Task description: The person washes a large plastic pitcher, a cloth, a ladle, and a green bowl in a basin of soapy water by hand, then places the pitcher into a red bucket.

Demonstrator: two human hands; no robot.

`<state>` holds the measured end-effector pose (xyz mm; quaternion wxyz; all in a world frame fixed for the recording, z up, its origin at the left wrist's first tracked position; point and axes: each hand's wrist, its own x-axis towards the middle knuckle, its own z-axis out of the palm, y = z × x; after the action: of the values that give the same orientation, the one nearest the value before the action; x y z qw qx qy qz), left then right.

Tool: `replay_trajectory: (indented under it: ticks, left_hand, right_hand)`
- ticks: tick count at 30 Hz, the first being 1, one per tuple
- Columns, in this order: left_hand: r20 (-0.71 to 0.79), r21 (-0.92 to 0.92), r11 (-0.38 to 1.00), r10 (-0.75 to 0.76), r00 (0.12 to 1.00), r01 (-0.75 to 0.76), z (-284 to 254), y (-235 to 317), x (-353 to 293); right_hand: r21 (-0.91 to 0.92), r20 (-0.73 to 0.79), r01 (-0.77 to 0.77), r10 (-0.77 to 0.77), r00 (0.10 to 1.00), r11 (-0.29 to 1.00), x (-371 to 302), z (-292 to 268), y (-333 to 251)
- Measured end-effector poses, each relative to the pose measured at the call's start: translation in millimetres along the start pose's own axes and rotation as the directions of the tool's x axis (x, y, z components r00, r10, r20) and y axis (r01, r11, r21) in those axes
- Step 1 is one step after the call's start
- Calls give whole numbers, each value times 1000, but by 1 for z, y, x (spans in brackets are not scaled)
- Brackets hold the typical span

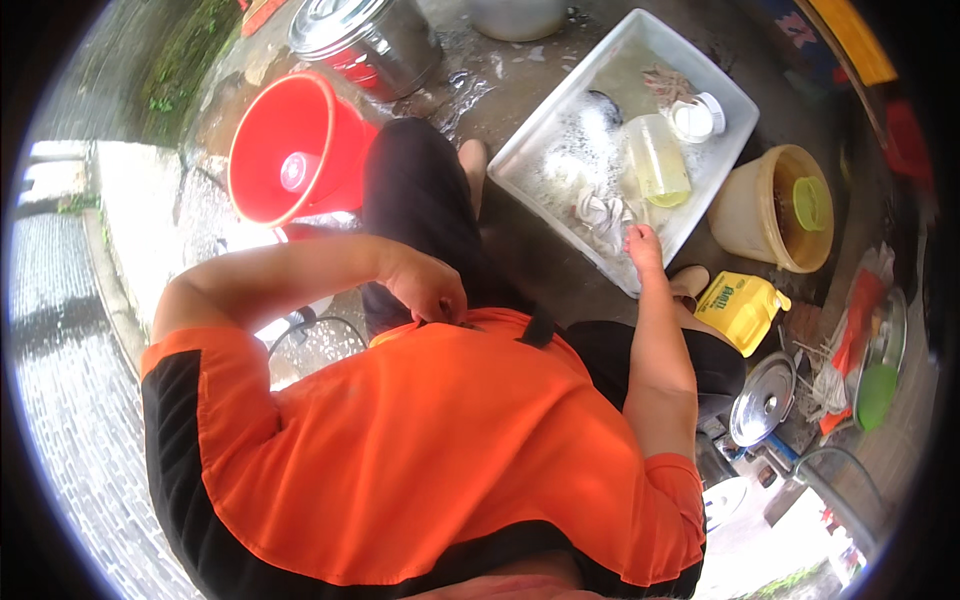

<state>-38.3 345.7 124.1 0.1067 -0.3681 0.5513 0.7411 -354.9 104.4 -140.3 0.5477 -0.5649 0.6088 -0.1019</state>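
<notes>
My left hand (428, 287) is at my waist, its fingers curled in against the hem of my orange shirt (430, 400); whatever they grip is hidden. My right hand (643, 246) is closed over the near rim of a white rectangular tub (545, 225), and what it holds cannot be made out. Just beside it a whitish cloth (603, 214) lies in the foamy water. A clear plastic jar (656, 160) lies in the tub, with a white round container (698, 118), a stringy pinkish-brown bundle (668, 84) and a dark round object (603, 104), partly under suds.
A red bucket (345, 165) holding a pink cup stands left, behind it a lidded steel pot (395, 50). Right of the tub are a beige bucket (750, 210) with a green scoop, a yellow package (742, 305) and a steel lid (764, 398). The ground is wet.
</notes>
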Motion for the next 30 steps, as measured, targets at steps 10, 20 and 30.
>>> replay_trajectory:
  ticks: [10,20,30]
  left_hand:
    - [23,497,844,220,975,-202,-53,33,8]
    - [-690,160,950,301,659,-267,-226,52,88]
    - [-648,410,907,361,671,-92,-283,20,163]
  right_hand:
    - [-319,-57,-8,-10,998,948,-3,-12,23]
    - [428,-27,-345,393,919,835,16,11,1]
    - [716,-494,63,440,750,695,171,-24,-5]
